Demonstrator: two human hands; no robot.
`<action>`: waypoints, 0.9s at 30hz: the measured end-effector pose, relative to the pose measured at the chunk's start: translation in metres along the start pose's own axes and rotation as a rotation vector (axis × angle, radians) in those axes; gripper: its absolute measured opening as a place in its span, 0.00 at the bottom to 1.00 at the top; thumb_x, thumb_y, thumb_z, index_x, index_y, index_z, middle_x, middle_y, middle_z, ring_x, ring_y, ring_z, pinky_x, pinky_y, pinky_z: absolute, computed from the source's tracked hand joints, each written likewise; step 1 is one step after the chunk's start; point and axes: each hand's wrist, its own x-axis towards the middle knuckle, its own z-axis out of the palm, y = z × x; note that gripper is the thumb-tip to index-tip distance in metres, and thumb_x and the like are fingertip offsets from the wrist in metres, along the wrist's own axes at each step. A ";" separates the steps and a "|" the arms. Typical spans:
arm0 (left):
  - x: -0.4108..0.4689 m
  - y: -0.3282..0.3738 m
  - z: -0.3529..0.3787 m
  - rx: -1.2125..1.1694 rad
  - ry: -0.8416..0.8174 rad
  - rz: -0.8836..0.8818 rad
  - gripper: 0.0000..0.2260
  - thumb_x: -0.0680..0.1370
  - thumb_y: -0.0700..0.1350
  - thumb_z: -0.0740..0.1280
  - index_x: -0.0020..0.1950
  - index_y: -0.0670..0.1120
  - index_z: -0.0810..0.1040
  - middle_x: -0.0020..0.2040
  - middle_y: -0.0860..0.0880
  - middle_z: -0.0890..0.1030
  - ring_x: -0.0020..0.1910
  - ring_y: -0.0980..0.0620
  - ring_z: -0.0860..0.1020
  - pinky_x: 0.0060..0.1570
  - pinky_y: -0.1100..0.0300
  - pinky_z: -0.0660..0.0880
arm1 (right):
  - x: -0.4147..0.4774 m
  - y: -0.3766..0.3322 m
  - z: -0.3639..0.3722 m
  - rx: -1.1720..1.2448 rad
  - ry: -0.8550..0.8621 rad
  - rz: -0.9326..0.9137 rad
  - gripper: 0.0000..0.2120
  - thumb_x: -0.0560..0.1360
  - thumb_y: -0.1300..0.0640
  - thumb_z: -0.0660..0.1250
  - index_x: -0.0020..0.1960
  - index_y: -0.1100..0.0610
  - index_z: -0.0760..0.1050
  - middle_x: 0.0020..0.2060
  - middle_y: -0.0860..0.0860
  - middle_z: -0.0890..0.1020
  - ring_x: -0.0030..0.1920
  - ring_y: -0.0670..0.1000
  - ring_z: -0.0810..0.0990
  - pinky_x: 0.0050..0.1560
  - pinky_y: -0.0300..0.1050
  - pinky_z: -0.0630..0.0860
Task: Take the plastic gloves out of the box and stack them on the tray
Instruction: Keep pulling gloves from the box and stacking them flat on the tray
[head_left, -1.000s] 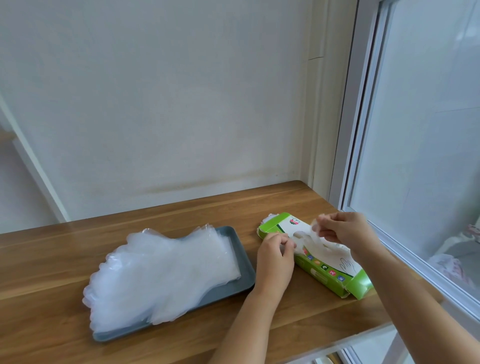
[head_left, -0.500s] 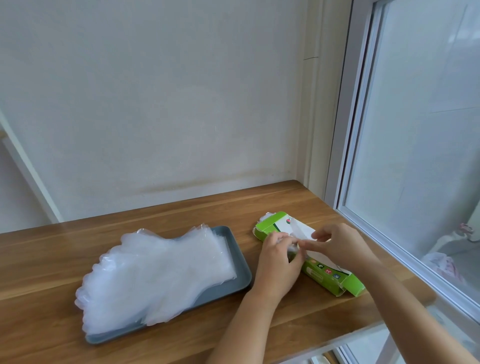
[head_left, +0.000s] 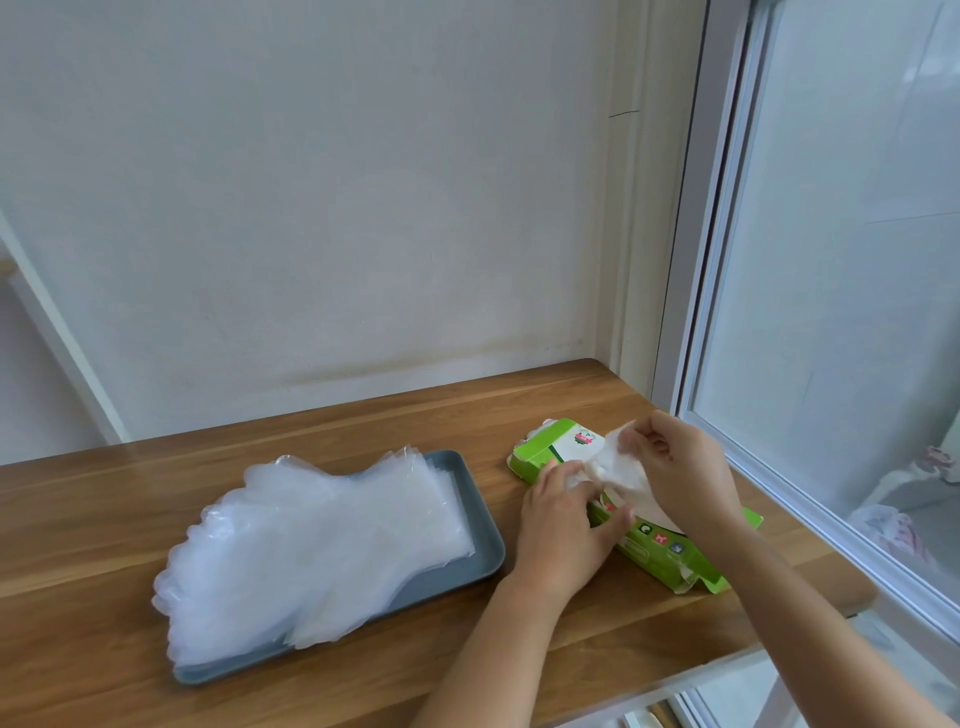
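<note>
Glove (head_left: 615, 470) film now rises out of the slot in the green box (head_left: 540, 452), bunched and half drawn. Its lower part lies on the box top, so it is not yet free. The right hand (head_left: 680, 467) pinches its upper edge between thumb and fingertips, lifted above the far half of the box. The left hand (head_left: 561, 525) grips the box at its near edge, fingers bent over the top by the slot and thumb along the near side, holding it down against the pull.

Half a second ago both hands met low at the slot and no film stood up. Since then the right hand has risen with the glove while the left has kept to the box. I judge one more glove is on its way out and still has to cross left to the pile.

Just left of the box the grey tray (head_left: 483, 540) carries a thick stack (head_left: 311, 540) of clear gloves, fanned and overhanging its left rim; it looks unchanged. Box and tray sit apart on the wooden table (head_left: 519, 405), with a window (head_left: 831, 260) to the right.
</note>
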 end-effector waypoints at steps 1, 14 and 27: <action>0.000 0.000 0.000 -0.030 0.019 0.004 0.21 0.78 0.61 0.63 0.66 0.51 0.75 0.74 0.53 0.63 0.75 0.53 0.55 0.74 0.50 0.56 | 0.001 0.000 -0.001 0.037 0.028 0.002 0.06 0.77 0.59 0.65 0.42 0.55 0.79 0.37 0.46 0.81 0.41 0.44 0.78 0.37 0.37 0.68; -0.005 0.004 0.002 0.069 -0.130 0.016 0.26 0.75 0.66 0.62 0.71 0.67 0.58 0.79 0.54 0.42 0.77 0.49 0.37 0.73 0.39 0.37 | 0.012 -0.018 -0.014 -0.141 0.004 -0.125 0.07 0.79 0.57 0.63 0.42 0.53 0.75 0.36 0.46 0.81 0.37 0.46 0.77 0.35 0.38 0.68; -0.006 0.013 -0.001 0.169 -0.008 0.055 0.43 0.61 0.77 0.43 0.61 0.53 0.76 0.77 0.47 0.58 0.77 0.47 0.45 0.74 0.45 0.40 | 0.033 -0.024 -0.026 0.020 0.079 -0.119 0.10 0.77 0.61 0.64 0.37 0.54 0.75 0.33 0.48 0.81 0.36 0.51 0.79 0.30 0.34 0.72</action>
